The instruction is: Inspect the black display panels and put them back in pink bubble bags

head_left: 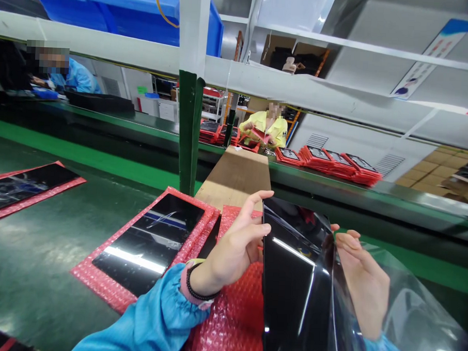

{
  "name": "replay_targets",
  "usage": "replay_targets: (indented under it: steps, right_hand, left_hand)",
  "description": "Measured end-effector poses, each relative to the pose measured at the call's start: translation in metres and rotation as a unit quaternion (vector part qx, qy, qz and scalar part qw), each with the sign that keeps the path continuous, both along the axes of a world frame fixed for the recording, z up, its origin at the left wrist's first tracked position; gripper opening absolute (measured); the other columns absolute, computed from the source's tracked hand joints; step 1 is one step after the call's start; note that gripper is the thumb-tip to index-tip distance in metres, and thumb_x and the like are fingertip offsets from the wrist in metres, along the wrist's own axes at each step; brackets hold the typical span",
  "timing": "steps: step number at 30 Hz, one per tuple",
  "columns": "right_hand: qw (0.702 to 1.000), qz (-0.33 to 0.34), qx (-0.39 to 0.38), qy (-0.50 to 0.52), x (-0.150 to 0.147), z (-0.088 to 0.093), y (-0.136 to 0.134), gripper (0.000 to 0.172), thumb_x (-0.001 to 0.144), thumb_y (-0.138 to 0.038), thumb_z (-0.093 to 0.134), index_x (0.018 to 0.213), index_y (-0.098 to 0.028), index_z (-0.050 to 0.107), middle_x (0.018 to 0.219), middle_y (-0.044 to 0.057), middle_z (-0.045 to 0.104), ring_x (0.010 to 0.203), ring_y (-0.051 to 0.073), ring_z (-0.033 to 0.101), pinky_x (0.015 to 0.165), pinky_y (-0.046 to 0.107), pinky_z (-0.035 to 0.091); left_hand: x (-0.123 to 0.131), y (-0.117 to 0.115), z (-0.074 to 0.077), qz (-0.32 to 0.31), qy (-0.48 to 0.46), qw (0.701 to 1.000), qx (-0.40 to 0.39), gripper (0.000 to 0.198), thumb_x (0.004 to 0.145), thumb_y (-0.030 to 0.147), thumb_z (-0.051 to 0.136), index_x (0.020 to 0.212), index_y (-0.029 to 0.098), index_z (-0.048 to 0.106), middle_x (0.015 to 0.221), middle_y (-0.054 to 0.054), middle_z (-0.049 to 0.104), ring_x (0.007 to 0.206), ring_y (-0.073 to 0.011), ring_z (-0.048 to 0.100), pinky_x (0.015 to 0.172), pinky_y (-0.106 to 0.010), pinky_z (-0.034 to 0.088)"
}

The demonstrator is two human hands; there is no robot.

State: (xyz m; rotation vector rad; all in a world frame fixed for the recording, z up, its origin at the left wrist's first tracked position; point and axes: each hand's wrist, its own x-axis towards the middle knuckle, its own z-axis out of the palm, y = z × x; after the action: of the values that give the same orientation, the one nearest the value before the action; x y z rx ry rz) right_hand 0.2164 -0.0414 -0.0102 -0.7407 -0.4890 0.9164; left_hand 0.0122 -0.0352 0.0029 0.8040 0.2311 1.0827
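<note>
A glossy black screen panel (295,281) stands tilted in front of me, with lights reflected in it. My left hand (234,243) grips its left edge, thumb and fingers at the upper side. At the upper right corner, my right hand (363,274) is closed with its fingertips on a clear film (410,307) and a small green tab (335,235). The film is partly lifted off the panel and spreads out to the right, over part of that hand. Below the panel lies a red bubble-wrap sheet (233,318).
Another black panel (149,239) lies on red bubble wrap to the left, with a further one (27,187) beyond. A brown board (236,178) spans to the far bench. Stacks of red-wrapped panels (335,164) and a person in yellow (265,127) are there; a green post (187,132) stands ahead.
</note>
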Motion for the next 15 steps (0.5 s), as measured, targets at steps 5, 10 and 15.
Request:
replay_targets:
  steps: [5, 10, 15]
  right_hand:
    - [0.999, -0.017, -0.030, 0.024, 0.003, 0.002, -0.006, 0.035, 0.061, -0.005, 0.067, 0.092, -0.017, 0.055, 0.090, 0.001, 0.062, 0.087, 0.011, 0.065, 0.087, 0.020, 0.054]
    - [0.998, -0.051, -0.037, 0.018, 0.004, 0.003, -0.013, 0.034, 0.061, -0.003, 0.064, 0.092, -0.015, 0.060, 0.090, 0.003, 0.065, 0.091, 0.012, 0.067, 0.079, 0.016, 0.057]
    - [0.998, -0.053, -0.016, -0.025, 0.008, -0.002, -0.014, 0.037, 0.057, -0.005, 0.071, 0.091, -0.014, 0.063, 0.089, 0.002, 0.067, 0.092, 0.015, 0.069, 0.078, 0.018, 0.059]
  left_hand:
    - [-0.001, 0.002, -0.002, 0.003, 0.020, 1.000, -0.001, 0.054, 0.085, 0.020, 0.056, 0.136, 0.029, 0.041, 0.064, 0.006, 0.051, 0.056, -0.0089, 0.051, 0.058, -0.018, 0.046]
    - [0.000, 0.005, -0.005, 0.001, 0.010, 1.000, -0.003, 0.046, 0.087, 0.017, 0.053, 0.131, 0.029, 0.046, 0.067, 0.006, 0.052, 0.054, -0.0067, 0.047, 0.062, -0.018, 0.046]
    - [0.002, 0.007, -0.006, -0.004, -0.002, 1.000, -0.001, 0.043, 0.088, 0.015, 0.051, 0.129, 0.030, 0.048, 0.064, 0.007, 0.047, 0.054, -0.0070, 0.047, 0.065, -0.019, 0.046]
